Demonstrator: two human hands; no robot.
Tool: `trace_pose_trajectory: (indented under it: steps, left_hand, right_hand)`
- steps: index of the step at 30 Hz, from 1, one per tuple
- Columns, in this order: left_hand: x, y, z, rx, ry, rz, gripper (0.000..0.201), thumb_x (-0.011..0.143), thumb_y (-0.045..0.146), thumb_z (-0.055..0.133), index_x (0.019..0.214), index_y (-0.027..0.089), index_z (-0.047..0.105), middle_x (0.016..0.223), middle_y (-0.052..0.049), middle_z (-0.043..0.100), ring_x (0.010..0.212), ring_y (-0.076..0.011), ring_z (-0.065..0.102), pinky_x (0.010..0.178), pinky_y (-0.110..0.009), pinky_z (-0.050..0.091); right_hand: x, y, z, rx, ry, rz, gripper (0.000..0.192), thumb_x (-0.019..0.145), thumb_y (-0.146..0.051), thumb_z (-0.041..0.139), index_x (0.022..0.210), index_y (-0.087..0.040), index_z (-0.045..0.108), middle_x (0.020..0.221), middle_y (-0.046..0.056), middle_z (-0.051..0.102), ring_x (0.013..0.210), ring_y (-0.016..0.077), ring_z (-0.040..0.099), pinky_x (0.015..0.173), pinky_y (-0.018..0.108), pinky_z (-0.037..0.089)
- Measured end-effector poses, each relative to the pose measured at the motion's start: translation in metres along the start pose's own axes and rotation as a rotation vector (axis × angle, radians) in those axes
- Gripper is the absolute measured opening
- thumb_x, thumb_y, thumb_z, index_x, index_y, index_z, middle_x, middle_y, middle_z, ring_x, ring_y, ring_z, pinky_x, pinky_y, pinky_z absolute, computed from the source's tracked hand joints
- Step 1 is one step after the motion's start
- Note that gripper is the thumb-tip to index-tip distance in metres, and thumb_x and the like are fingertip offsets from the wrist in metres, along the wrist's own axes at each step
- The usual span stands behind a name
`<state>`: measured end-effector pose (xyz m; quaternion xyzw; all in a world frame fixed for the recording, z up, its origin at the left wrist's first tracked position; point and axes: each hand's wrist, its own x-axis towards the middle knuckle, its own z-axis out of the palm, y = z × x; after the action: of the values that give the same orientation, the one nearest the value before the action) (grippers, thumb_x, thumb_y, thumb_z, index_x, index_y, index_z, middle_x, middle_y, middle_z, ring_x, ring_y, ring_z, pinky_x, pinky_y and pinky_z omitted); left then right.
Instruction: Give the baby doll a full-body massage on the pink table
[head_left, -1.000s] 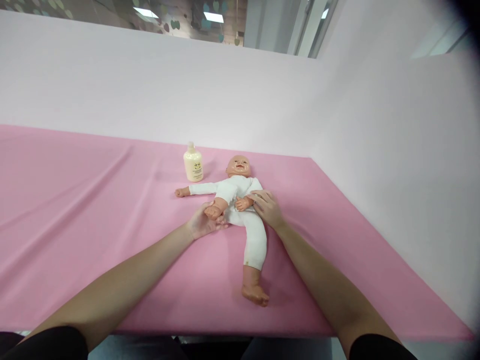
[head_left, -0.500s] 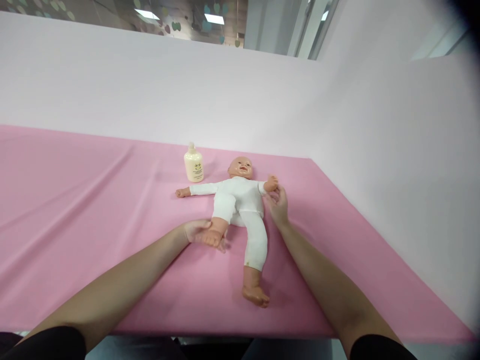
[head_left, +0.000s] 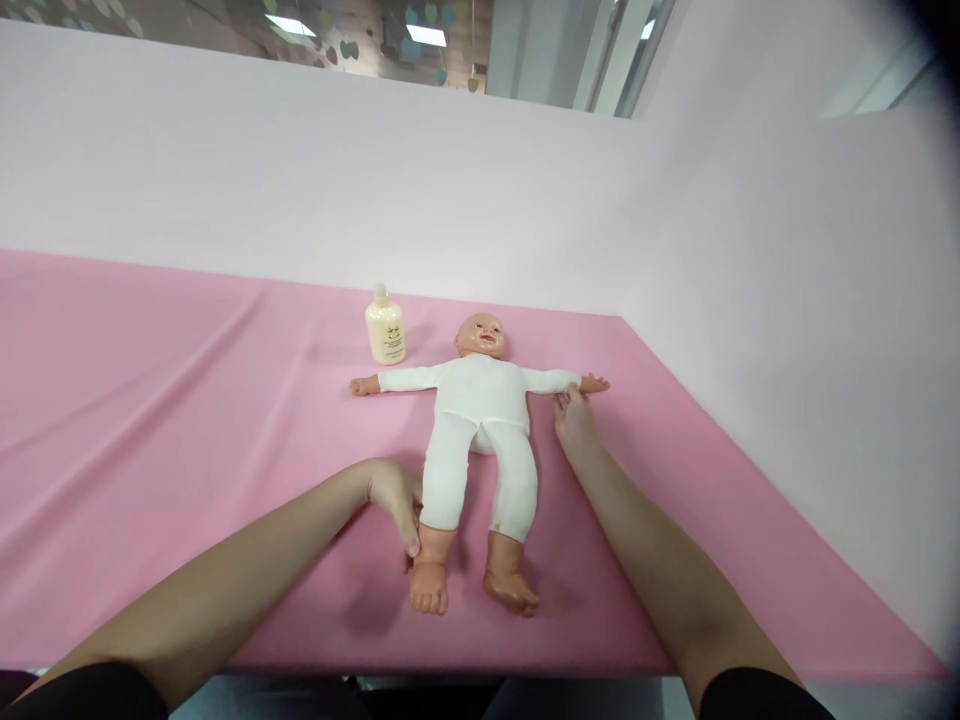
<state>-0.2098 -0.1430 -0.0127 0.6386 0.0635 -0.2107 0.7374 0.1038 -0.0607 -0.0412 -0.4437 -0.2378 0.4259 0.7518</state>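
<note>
A baby doll (head_left: 482, 392) in a white cloth body lies on its back, head toward the wall, arms spread to both sides and legs stretched toward me. My left hand (head_left: 397, 503) is at the ankle of the doll's leg on the left, thumb along its side and the other fingers partly hidden behind it. At the doll's arm on the right, my right hand (head_left: 574, 418) pinches the sleeve end near the wrist. Beyond the doll's arm on the left stands a cream-coloured bottle (head_left: 385, 332) with dark print, upright.
A pink cover (head_left: 187, 400) with some creases spreads over the table. White walls (head_left: 315, 180) rise behind and on the right (head_left: 787, 300). Above the back wall is a window (head_left: 360, 40). The table's front edge is close to my lap.
The doll's leg on the left has gone from bent and raised to stretched out, my left hand moving with it. Its arm on the right has swung outward with my right hand.
</note>
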Motion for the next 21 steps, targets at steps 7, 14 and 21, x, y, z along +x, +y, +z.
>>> trace_pose_trajectory:
  steps: [7,14,21]
  left_hand:
    - [-0.007,-0.007,-0.005,-0.041,0.109,0.09,0.042,0.053,0.033,0.083,0.09,0.017,0.073,0.076,-0.005,0.069,0.079,-0.0304,0.068,0.07,-0.038,0.054]
    - [-0.007,-0.011,-0.014,-0.435,0.1,0.385,0.047,0.051,0.056,0.07,0.077,0.018,0.063,0.062,-0.008,0.061,0.071,-0.0275,0.06,0.079,-0.049,0.049]
    - [0.0,0.001,-0.013,-0.748,0.544,0.688,0.045,0.069,0.057,0.057,0.078,0.013,0.059,0.058,-0.001,0.049,0.067,-0.0179,0.049,0.084,-0.046,0.046]
  right_hand:
    - [-0.007,-0.005,0.006,-0.145,-0.053,-0.104,0.052,0.086,-0.031,0.045,0.135,-0.026,0.031,0.134,0.01,0.051,0.113,0.0177,0.061,0.093,0.039,0.053]
    - [-0.025,-0.005,0.02,-0.354,-0.274,-0.519,0.055,0.082,-0.038,0.055,0.131,-0.02,0.038,0.129,0.014,0.052,0.108,0.0212,0.06,0.083,0.037,0.054]
    - [-0.046,-0.006,0.022,-0.825,-0.612,-0.946,0.031,0.089,-0.033,0.05,0.118,-0.022,0.055,0.118,0.009,0.062,0.112,0.0229,0.056,0.097,0.044,0.046]
